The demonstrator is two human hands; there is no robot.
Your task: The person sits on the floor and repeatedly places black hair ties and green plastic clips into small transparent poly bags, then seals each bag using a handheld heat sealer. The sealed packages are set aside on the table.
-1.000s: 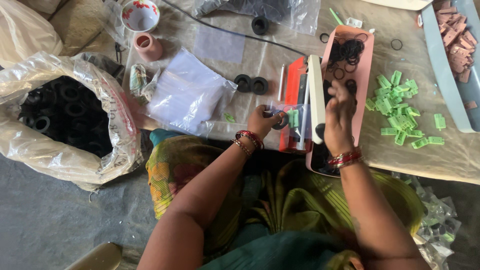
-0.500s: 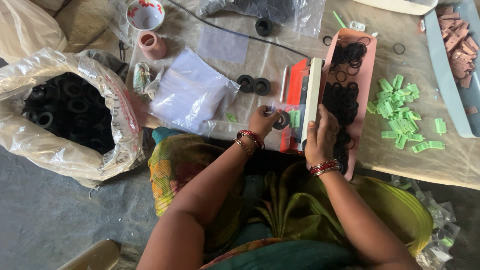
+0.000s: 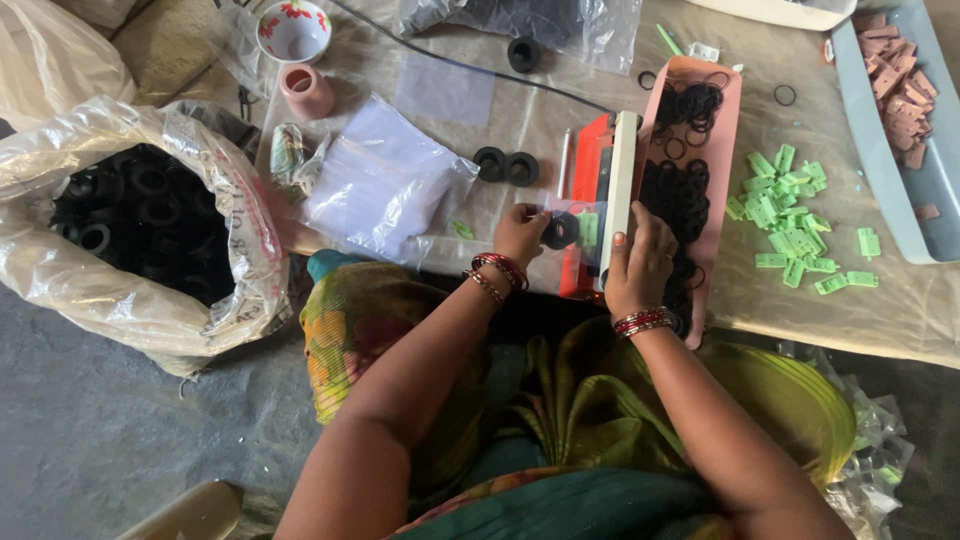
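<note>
My left hand (image 3: 520, 235) grips a small clear plastic pouch (image 3: 575, 228) that holds a black round part and a green piece. The pouch's open edge lies under the white arm of an orange heat sealer (image 3: 600, 190). My right hand (image 3: 638, 265) presses down on the near end of that white arm. Right of the sealer lies a pink tray (image 3: 725, 130) full of black rubber rings, which my right hand partly covers.
A big plastic sack of black round parts (image 3: 130, 215) stands at the left. A stack of clear pouches (image 3: 385, 180), two black parts (image 3: 505, 166), green pieces (image 3: 795, 215), a grey tray of brown pieces (image 3: 900, 90), a cup (image 3: 305, 92) and a bowl (image 3: 293, 28) lie around.
My right hand has drawn back from the pink tray of rings and now rests on the sealer's arm. My left hand has kept the pouch at the sealer.
</note>
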